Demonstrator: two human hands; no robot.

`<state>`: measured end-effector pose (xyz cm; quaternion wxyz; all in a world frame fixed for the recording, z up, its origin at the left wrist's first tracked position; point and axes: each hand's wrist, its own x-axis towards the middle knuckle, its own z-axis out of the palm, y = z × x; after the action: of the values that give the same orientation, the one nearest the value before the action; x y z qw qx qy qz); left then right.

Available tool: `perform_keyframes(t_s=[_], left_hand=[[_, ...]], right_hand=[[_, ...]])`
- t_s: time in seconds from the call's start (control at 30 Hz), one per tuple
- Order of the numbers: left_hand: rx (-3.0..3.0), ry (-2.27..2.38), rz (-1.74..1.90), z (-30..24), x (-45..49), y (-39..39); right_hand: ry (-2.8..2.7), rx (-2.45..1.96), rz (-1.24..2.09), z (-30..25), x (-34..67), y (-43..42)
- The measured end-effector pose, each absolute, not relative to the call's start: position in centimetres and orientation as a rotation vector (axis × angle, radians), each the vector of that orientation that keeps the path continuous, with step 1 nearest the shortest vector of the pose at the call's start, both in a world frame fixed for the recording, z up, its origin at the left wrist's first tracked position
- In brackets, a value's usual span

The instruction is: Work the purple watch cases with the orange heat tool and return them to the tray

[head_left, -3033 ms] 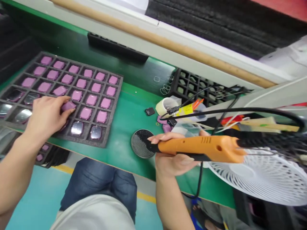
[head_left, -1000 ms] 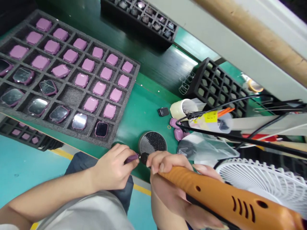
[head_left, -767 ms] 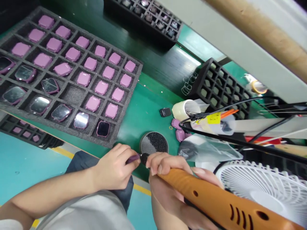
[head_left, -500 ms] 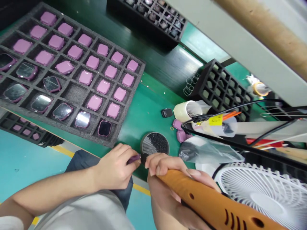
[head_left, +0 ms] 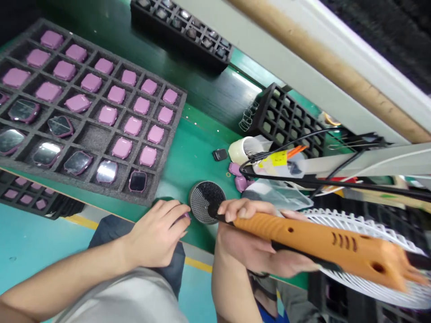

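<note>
My right hand (head_left: pixel 249 237) is wrapped round an orange electric screwdriver (head_left: pixel 299 235), its black nose pointing left. That nose is over the right part of a round dish (head_left: pixel 201 211) with a perforated plate and tiny black pieces, probably screws; whether it touches them is hard to tell. Left of the dish, at the bench edge, my left hand (head_left: pixel 160 231) is closed on a purple watch case (head_left: pixel 183 217), mostly hidden by the fingers. A grey foam tray (head_left: pixel 161 154) beyond my left hand holds purple watch cases, some back up and some with dark screens showing.
Behind the dish lie a small black block (head_left: pixel 220 154), loose purple cases (head_left: pixel 240 183) and a cream cup (head_left: pixel 239 150). Black cables (head_left: pixel 323 181) cross the right side, above a white fan (head_left: pixel 380 291). Black compartment trays (head_left: pixel 259 119) stand farther back under a pale beam (head_left: pixel 269 54).
The screwdriver's nose has moved away from the watch case to over the dish, and its body has swung flatter. My left hand keeps the case near the bench edge. The view has shifted.
</note>
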<state>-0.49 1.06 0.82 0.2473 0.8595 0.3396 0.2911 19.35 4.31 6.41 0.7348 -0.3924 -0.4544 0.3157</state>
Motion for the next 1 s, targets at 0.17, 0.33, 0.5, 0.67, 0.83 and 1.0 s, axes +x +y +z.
perform_keyframes(t_s=[0.17, 0.33, 0.5, 0.67, 0.83, 1.0], left_hand=[[2.358, 0.938, 0.836, 0.4, -0.4, 0.9], [2.383, 0.985, 0.753, 0.8, -0.2, 0.9], [2.368, 0.891, 0.71, 1.0, -0.6, 1.2], [2.382, 0.909, 0.771, 0.4, -0.6, 1.0], [2.401, 0.968, 0.876, 0.3, -0.2, 0.9], [2.395, 0.971, 0.884, 0.5, 0.0, 1.1]], right_hand=[[-0.97, -0.87, 0.682, 5.4, 19.0, 5.1], [-0.955, -0.871, 0.694, 5.4, 18.5, 5.1], [-0.953, -0.877, 0.709, 5.4, 18.4, 5.1], [-0.965, -0.884, 0.713, 5.2, 18.5, 5.1], [-0.99, -0.867, 0.735, 5.9, 18.7, 4.6], [-1.048, -0.875, 0.753, 7.8, 18.4, 2.9]])
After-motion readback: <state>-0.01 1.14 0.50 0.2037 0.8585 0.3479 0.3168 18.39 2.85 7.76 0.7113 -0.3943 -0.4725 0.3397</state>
